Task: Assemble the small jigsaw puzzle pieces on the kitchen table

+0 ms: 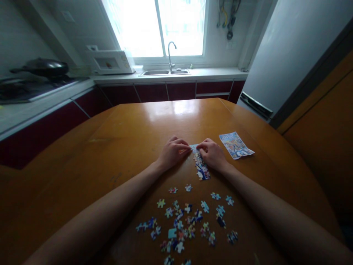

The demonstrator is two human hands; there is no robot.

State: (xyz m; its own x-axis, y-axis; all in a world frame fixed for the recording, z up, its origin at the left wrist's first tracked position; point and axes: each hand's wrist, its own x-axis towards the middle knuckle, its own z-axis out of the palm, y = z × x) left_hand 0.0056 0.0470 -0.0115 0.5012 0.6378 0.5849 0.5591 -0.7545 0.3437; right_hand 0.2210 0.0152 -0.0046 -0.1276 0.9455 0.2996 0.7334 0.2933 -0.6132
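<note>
A narrow strip of joined puzzle pieces lies on the wooden table in front of me. At its far left corner, my left hand has thumb and fingertips pinched together at the strip's edge. My right hand is closed over the far right part of the strip, fingers curled, covering some of it. Whether a loose piece is between the fingertips of either hand is too small to tell. Many loose puzzle pieces are scattered nearer to me, between my forearms.
A creased picture sheet lies on the table to the right of my hands. Beyond the table's far edge are a counter with a sink, a microwave, a pan on the stove and a fridge.
</note>
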